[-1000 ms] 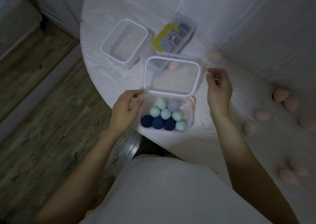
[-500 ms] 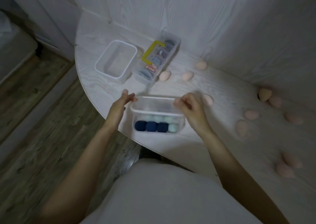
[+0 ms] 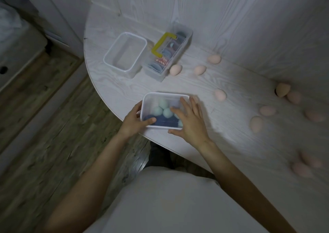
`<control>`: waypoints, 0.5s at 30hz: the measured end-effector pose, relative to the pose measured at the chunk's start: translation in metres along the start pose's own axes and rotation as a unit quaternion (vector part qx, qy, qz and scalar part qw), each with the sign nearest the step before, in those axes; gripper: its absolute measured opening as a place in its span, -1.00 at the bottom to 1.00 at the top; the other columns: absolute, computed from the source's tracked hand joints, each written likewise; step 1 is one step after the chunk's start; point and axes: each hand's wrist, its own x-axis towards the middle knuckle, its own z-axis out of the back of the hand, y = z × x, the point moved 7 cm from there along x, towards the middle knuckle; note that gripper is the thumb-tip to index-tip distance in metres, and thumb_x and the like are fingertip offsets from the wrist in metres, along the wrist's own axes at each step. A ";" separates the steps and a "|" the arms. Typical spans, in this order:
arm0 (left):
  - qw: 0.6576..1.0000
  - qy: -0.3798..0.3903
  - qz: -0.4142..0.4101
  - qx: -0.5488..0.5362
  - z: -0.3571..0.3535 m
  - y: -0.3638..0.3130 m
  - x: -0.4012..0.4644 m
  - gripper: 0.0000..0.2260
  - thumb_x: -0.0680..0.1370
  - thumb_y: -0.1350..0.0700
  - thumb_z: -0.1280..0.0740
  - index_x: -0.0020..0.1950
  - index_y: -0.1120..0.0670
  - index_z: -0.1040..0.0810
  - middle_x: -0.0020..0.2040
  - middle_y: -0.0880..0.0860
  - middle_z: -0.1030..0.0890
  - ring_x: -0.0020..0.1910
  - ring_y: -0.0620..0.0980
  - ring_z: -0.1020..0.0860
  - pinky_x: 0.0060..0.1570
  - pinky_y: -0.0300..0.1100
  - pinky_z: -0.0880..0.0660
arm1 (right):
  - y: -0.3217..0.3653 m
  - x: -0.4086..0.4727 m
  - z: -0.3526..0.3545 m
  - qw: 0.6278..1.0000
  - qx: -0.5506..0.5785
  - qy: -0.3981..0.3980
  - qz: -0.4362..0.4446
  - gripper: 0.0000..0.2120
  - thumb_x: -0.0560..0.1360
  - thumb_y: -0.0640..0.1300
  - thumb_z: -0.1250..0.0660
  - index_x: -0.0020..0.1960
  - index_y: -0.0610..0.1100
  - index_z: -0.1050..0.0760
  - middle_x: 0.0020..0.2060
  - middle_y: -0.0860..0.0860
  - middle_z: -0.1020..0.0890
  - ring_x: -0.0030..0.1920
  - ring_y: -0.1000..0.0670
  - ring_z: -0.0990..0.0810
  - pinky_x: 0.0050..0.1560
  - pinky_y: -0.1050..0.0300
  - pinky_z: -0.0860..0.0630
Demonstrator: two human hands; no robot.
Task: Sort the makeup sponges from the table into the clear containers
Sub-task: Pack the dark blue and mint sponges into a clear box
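A clear container with its lid on stands near the table's front edge and holds mint, lilac and dark blue sponges. My left hand grips its left side, thumb on the lid. My right hand presses flat on the lid with its fingers spread. Loose pink sponges lie on the table: one beside the handled box, others further right. An empty clear container stands at the back left.
A clear box with a yellow handle holds flat puffs beside the empty container. More pink sponges and a tan one lie at the right by the wall. The round white table ends just below my hands.
The lid, held above the container a second ago, has come down onto it. Both hands moved in: the left onto the container's side, the right flat on the lid.
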 end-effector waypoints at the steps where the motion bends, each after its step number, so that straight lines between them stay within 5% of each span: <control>1: 1.000 0.001 0.000 -0.001 0.001 0.001 0.000 -0.25 0.31 -0.08 -0.54 0.43 -0.06 -0.29 0.25 -0.14 -0.45 0.23 -0.09 -0.44 0.02 -0.38 -0.39 | 0.001 0.001 -0.003 1.000 -0.005 0.002 0.002 -0.26 0.18 0.07 -0.59 0.30 -0.04 -0.44 0.42 -0.21 -0.30 0.44 -0.34 -0.14 0.38 -0.29 -0.22; 5: 1.000 0.002 0.015 -0.004 0.003 0.003 0.000 -0.14 0.17 -0.26 -0.47 0.42 -0.09 -0.30 0.24 -0.15 -0.46 0.19 -0.12 -0.45 0.09 -0.27 -0.43 | 0.001 0.000 -0.007 1.000 0.023 0.017 0.010 -0.25 0.23 0.02 -0.57 0.35 -0.04 -0.38 0.47 -0.18 -0.19 0.49 -0.26 0.00 0.42 -0.20 -0.20; 8: 1.000 -0.007 0.015 -0.015 0.003 0.004 -0.002 -0.18 0.18 -0.24 -0.48 0.40 -0.11 -0.32 0.23 -0.16 -0.47 0.18 -0.11 -0.46 0.06 -0.25 -0.44 | -0.008 -0.003 0.002 0.989 0.148 0.014 -0.008 -0.28 0.28 -0.01 -0.55 0.37 -0.01 -0.35 0.49 -0.14 -0.05 0.50 -0.12 0.08 0.44 0.04 -0.12; 12: 0.999 -0.027 0.016 -0.040 0.002 0.006 -0.006 -0.30 0.29 -0.08 -0.53 0.37 -0.12 -0.35 0.22 -0.14 -0.49 0.19 -0.07 -0.47 0.01 -0.28 -0.44 | -0.030 -0.010 0.014 0.945 0.288 -0.052 -0.147 -0.30 0.36 -0.07 -0.49 0.41 -0.04 -0.25 0.41 -0.06 -0.24 0.39 -0.03 -0.27 0.29 0.12 -0.37; 15: 0.997 -0.033 0.018 -0.063 0.005 0.005 -0.010 -0.30 0.21 -0.14 -0.51 0.33 -0.16 -0.39 0.15 -0.19 -0.53 0.14 -0.14 -0.51 0.00 -0.30 -0.47 | -0.044 -0.013 0.009 0.896 0.359 -0.020 -0.260 -0.56 0.45 -0.16 -0.41 0.29 -0.14 -0.36 0.13 -0.02 -0.53 0.11 -0.03 -0.55 -0.02 0.22 -0.48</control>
